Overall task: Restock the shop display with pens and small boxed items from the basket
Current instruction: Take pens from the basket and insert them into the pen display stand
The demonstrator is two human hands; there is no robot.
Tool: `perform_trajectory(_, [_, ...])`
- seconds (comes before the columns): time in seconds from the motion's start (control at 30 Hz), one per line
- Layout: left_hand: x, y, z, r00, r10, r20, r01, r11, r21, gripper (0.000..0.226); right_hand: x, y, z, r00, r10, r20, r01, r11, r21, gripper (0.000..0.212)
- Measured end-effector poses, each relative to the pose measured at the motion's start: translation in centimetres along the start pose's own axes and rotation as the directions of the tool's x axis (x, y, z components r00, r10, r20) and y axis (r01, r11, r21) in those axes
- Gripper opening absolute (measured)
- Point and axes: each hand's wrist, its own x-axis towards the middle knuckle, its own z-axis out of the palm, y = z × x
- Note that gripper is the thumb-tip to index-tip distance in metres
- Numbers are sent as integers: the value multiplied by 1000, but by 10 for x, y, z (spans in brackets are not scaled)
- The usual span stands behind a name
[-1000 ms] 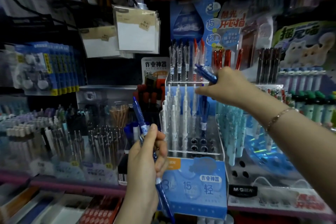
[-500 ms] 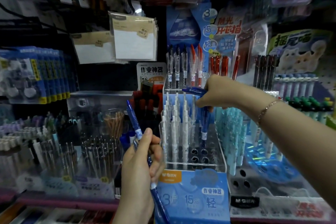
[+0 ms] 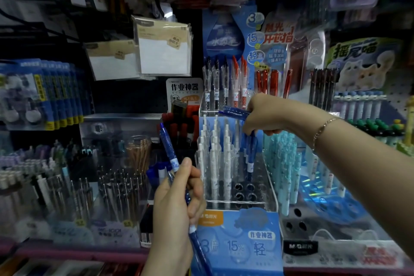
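My left hand [image 3: 177, 204] grips a small bundle of blue pens [image 3: 168, 145]; their tips stick out above and below the fist, in front of the shelf. My right hand [image 3: 264, 114] holds a blue pen [image 3: 235, 111] that lies nearly level above the clear pen stand [image 3: 237, 205]. A second blue pen [image 3: 250, 154] hangs down from that hand into the stand's right column. White pens [image 3: 215, 152] fill the stand's left columns. Several holes [image 3: 245, 191] at its front right hold nothing. The basket is out of sight.
A blue display box [image 3: 242, 244] carries the stand. Light-blue pens [image 3: 284, 163] stand to the right, dark pens [image 3: 121, 188] and pencils [image 3: 139, 152] to the left. Black and red pens [image 3: 226, 83] rise behind the stand. Packaged goods [image 3: 163, 49] hang overhead.
My right hand has come down from the upper row toward the stand, and its pen has tilted from slanted to almost level. The left hand has kept its pens about where they were.
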Motion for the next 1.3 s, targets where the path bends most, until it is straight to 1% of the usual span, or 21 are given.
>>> perform_trajectory(0.13, [0, -1, 1, 1000, -8, 15, 7, 1000, 2, 32, -4, 2, -4, 999, 48, 18, -50, 990, 129, 19])
perform_trajectory(0.2, [-1, -1, 2, 1000, -10, 26, 10, 1000, -5, 32, -7, 4, -5, 999, 43, 20, -46, 986, 159, 18])
perform_trajectory(0.27, [-1, -1, 3, 999, -19, 41, 19, 1000, 1, 31, -10, 5, -5, 1000, 23, -10, -21, 979, 204, 17])
perform_trajectory(0.33, [-1, -3, 5, 997, -36, 65, 36, 999, 4, 31, -16, 5, -3, 994, -5, -105, 28, 975, 222, 19])
perform_trajectory(0.4, [-2, -4, 8, 994, -59, 97, 59, 998, -3, 31, -26, 2, -1, 952, -51, -303, 106, 980, 166, 15])
perform_trajectory(0.43, [-2, -4, 9, 990, -71, 123, 71, 997, -1, 30, -31, 1, 1, 921, -70, -383, 151, 971, 184, 14])
perform_trajectory(0.47, [-3, -4, 10, 984, -82, 159, 82, 997, 8, 30, -38, 0, 3, 914, -74, -400, 194, 944, 269, 15])
perform_trajectory(0.5, [-4, -4, 12, 975, -95, 201, 92, 995, 23, 31, -45, -1, 5, 932, -76, -355, 225, 888, 401, 17])
perform_trajectory(0.53, [-5, -4, 14, 963, -111, 245, 104, 994, 40, 31, -53, -3, 9, 960, -86, -268, 221, 821, 527, 22])
perform_trajectory(0.57, [-5, -4, 15, 949, -128, 288, 117, 992, 54, 32, -60, -4, 13, 978, -111, -175, 196, 768, 610, 28])
perform_trajectory(0.6, [-6, -4, 17, 933, -145, 330, 130, 989, 69, 32, -65, -5, 18, 985, -142, -101, 173, 741, 649, 33])
perform_trajectory(0.67, [-8, -4, 21, 894, -181, 409, 152, 983, 103, 31, -72, -5, 28, 981, -191, -23, 155, 712, 685, 36])
perform_trajectory(0.73, [-10, -5, 25, 854, -219, 472, 170, 975, 144, 30, -74, -4, 36, 975, -223, 21, 142, 687, 713, 32])
perform_trajectory(0.8, [-10, -6, 27, 830, -245, 501, 177, 968, 179, 32, -76, 0, 38, 970, -235, 54, 119, 660, 742, 26])
perform_trajectory(0.87, [-10, -7, 28, 829, -246, 502, 157, 964, 213, 36, -77, 7, 34, 969, -235, 75, 98, 645, 757, 20])
perform_trajectory(0.97, [-9, -6, 28, 856, -228, 463, 129, 964, 234, 39, -78, 16, 20, 968, -238, 77, 89, 613, 785, 19])
perform_trajectory(1.07, [-6, -4, 29, 890, -173, 422, 84, 972, 221, 34, -77, 23, 10, 973, -228, 35, 108, 585, 804, 26])
perform_trajectory(1.13, [-4, -3, 30, 901, -108, 420, -11, 962, 272, 32, -73, 27, 5, 978, -209, -21, 142, 586, 798, 28])
perform_trajectory(1.2, [-1, -2, 28, 916, -12, 401, -127, 939, 318, 33, -68, 32, -2, 979, -176, -103, 189, 592, 783, 29])
perform_trajectory(1.23, [1, -1, 25, 930, 48, 365, -175, 931, 322, 33, -66, 35, -6, 977, -155, -146, 211, 602, 770, 29])
perform_trajectory(1.3, [5, 1, 17, 952, 150, 266, -223, 938, 267, 33, -60, 43, -12, 972, -117, -203, 229, 651, 724, 31])
